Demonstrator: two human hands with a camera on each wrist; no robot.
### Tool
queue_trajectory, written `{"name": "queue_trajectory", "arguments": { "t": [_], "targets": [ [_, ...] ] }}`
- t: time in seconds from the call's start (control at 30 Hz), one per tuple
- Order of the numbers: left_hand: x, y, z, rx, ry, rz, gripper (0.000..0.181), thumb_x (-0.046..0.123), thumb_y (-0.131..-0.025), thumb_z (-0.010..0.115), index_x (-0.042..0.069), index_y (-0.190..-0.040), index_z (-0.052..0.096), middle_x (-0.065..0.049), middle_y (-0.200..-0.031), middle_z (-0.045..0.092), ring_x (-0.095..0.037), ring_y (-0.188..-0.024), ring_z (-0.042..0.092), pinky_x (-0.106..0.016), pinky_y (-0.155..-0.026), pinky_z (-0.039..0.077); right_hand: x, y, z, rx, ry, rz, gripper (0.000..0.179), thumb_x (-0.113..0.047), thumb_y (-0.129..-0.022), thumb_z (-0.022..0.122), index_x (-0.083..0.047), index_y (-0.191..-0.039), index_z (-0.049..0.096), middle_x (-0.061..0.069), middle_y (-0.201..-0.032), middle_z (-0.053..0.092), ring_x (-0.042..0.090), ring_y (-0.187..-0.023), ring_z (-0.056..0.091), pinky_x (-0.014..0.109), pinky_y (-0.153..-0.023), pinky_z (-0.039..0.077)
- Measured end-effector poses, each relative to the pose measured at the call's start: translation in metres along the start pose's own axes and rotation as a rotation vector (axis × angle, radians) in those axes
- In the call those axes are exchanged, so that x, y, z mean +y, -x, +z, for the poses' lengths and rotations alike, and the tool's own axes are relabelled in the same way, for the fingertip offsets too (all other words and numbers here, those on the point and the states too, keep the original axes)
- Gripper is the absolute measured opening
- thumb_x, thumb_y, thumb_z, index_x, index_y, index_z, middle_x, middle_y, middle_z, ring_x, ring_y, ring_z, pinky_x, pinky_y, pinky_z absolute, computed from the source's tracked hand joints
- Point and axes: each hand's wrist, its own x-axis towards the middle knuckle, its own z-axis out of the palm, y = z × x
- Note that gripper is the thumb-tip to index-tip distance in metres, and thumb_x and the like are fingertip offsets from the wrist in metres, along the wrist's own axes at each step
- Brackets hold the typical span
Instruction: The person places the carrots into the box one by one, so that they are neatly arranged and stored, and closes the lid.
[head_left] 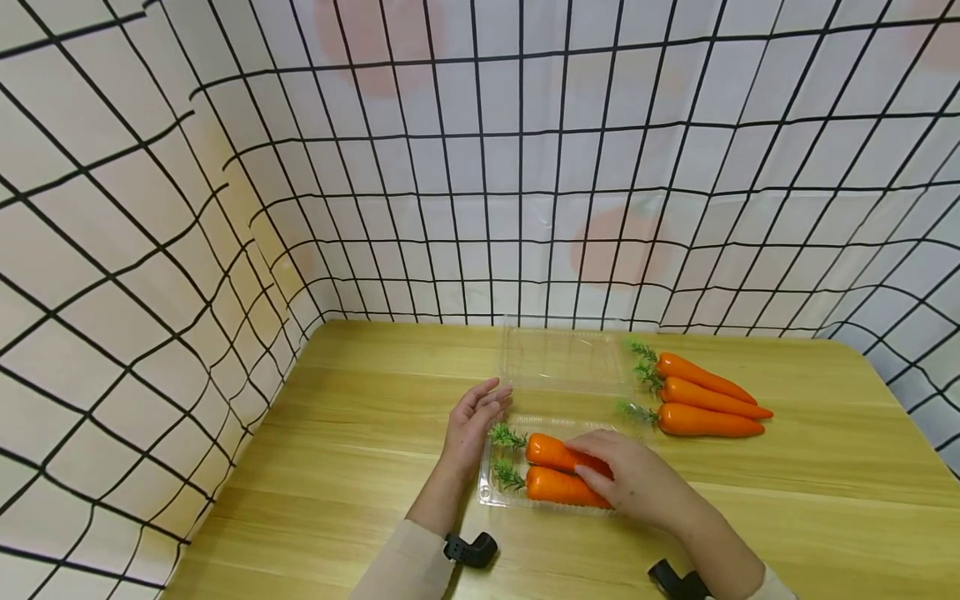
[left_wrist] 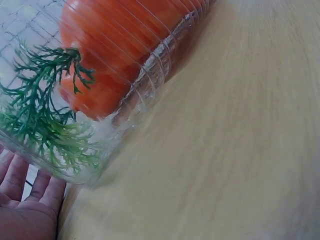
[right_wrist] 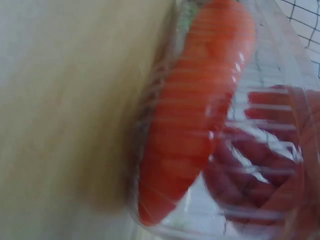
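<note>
A clear plastic box [head_left: 486, 493] lies opened on the table, its lid [head_left: 562, 358] folded back behind it. Inside are two orange carrots with green tops, a front carrot [head_left: 562, 487] and a rear carrot [head_left: 546, 451], side by side with their tops to the left. My right hand [head_left: 637, 477] grips the rear carrot from above; its curled fingers [right_wrist: 250, 170] show through the plastic wall in the right wrist view. At the box's left end is my left hand [head_left: 468, 429], fingers loosely spread; whether it touches the rim is unclear. The left wrist view shows its fingers [left_wrist: 15, 177] below the green top [left_wrist: 45, 115].
Three more carrots [head_left: 708, 419] lie on the wooden table [head_left: 360, 433] to the right of the lid, tips pointing right. A black wire grid [head_left: 450, 192] over pale cloth stands along the table's back and sides.
</note>
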Motion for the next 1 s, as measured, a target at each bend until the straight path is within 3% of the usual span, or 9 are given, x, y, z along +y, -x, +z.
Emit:
{"name": "queue_trajectory", "arguments": {
  "t": [0.27, 0.5, 0.77, 0.83, 0.9, 0.97, 1.0],
  "targets": [
    [-0.001, -0.001, 0.0, -0.001, 0.007, 0.001, 0.048, 0.006, -0.101, 0.051, -0.007, -0.147, 0.043, -0.031, -0.144, 0.055, -0.046, -0.134, 0.055, -0.053, -0.115, 0.045, 0.01, 0.005, -0.021, 0.139, -0.136, 0.042, 0.032, -0.018, -0.097, 0.07, -0.017, -0.129, 0.07, -0.001, -0.126, 0.072, 0.028, -0.118, 0.068, 0.051, -0.096, 0.058],
    [-0.001, -0.001, 0.0, -0.001, 0.009, 0.004, 0.048, 0.006, -0.102, 0.05, -0.008, -0.147, 0.043, -0.031, -0.144, 0.055, -0.046, -0.134, 0.055, -0.053, -0.115, 0.045, 0.031, 0.011, -0.043, 0.233, -0.101, 0.084, 0.03, -0.016, -0.098, 0.068, -0.011, -0.128, 0.07, 0.008, -0.122, 0.073, 0.031, -0.112, 0.069, 0.054, -0.09, 0.059],
    [-0.002, -0.002, 0.0, 0.003, 0.003, 0.012, 0.048, 0.007, -0.102, 0.051, -0.009, -0.147, 0.042, -0.031, -0.143, 0.056, -0.046, -0.133, 0.056, -0.053, -0.114, 0.046, 0.051, 0.02, -0.06, 0.296, -0.104, 0.155, 0.033, -0.018, -0.099, 0.068, -0.011, -0.131, 0.067, 0.017, -0.132, 0.068, 0.042, -0.116, 0.066, 0.063, -0.09, 0.056],
    [-0.002, -0.002, 0.0, 0.003, 0.002, 0.014, 0.048, 0.006, -0.102, 0.051, -0.01, -0.146, 0.042, -0.032, -0.143, 0.056, -0.047, -0.133, 0.056, -0.053, -0.114, 0.046, 0.055, 0.021, -0.063, 0.305, -0.101, 0.164, 0.033, -0.019, -0.099, 0.067, -0.011, -0.131, 0.067, 0.017, -0.132, 0.067, 0.042, -0.113, 0.067, 0.061, -0.089, 0.056],
    [-0.003, -0.001, 0.0, 0.005, 0.006, 0.016, 0.048, 0.006, -0.102, 0.051, -0.01, -0.146, 0.042, -0.032, -0.143, 0.056, -0.047, -0.133, 0.055, -0.053, -0.114, 0.046, 0.059, 0.023, -0.066, 0.299, -0.11, 0.18, 0.034, -0.022, -0.1, 0.067, -0.012, -0.132, 0.066, 0.016, -0.134, 0.067, 0.041, -0.112, 0.067, 0.052, -0.087, 0.059],
    [-0.003, -0.001, -0.001, 0.004, 0.005, 0.018, 0.048, 0.006, -0.102, 0.051, -0.01, -0.146, 0.042, -0.032, -0.143, 0.056, -0.047, -0.133, 0.055, -0.053, -0.114, 0.046, 0.064, 0.025, -0.068, 0.306, -0.116, 0.193, 0.034, -0.025, -0.1, 0.067, -0.015, -0.132, 0.067, 0.012, -0.132, 0.068, 0.021, -0.108, 0.07, 0.037, -0.082, 0.061],
    [-0.003, -0.001, -0.001, 0.003, 0.005, 0.018, 0.048, 0.006, -0.102, 0.051, -0.01, -0.146, 0.042, -0.032, -0.143, 0.056, -0.047, -0.133, 0.055, -0.053, -0.114, 0.046, 0.067, 0.026, -0.07, 0.306, -0.12, 0.206, 0.035, -0.027, -0.1, 0.066, -0.016, -0.133, 0.066, 0.012, -0.133, 0.068, 0.02, -0.11, 0.069, 0.03, -0.081, 0.059]
  ]
}}
